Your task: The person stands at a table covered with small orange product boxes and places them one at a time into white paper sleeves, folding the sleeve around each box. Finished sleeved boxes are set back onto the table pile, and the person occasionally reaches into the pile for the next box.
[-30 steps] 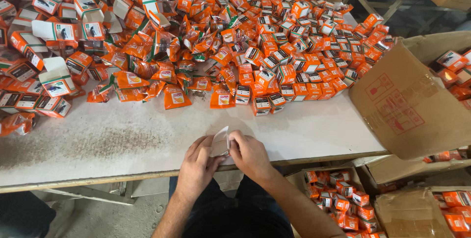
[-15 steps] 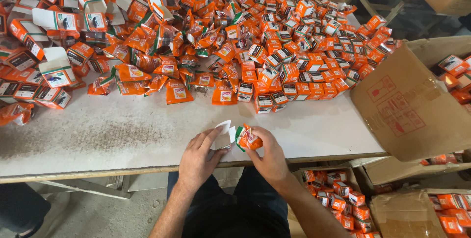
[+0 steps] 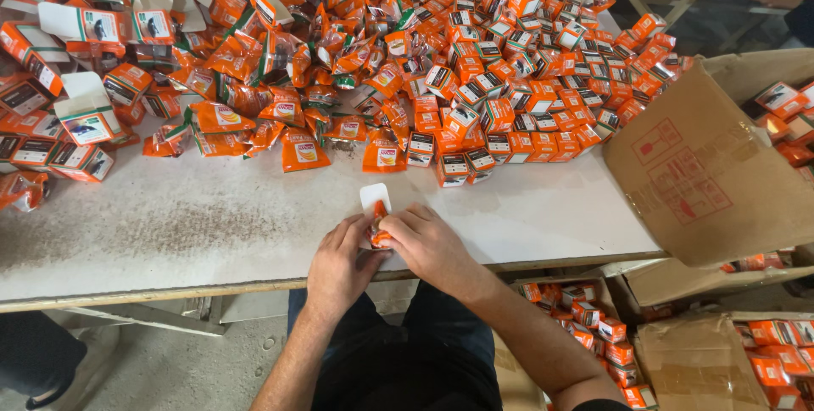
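Note:
My left hand (image 3: pixel 339 260) and my right hand (image 3: pixel 426 244) meet at the near edge of the white table (image 3: pixel 212 216). Between them they hold a small orange carton (image 3: pixel 376 214) with its white flap standing open, and an orange sachet is partly inside it. Both sets of fingers pinch the carton from either side. A little beyond my hands lie loose orange sachets (image 3: pixel 301 150) and closed small orange cartons (image 3: pixel 449 167).
A large heap of orange cartons and sachets (image 3: pixel 441 63) covers the far half of the table. Open empty cartons (image 3: pixel 85 114) lie at the left. A big cardboard box (image 3: pixel 712 165) tilts at the right; more boxes of cartons (image 3: pixel 585 318) sit on the floor.
My hands have moved forward onto the table edge. The carton's flap now stands up, and the orange sachet has gone partway into the carton.

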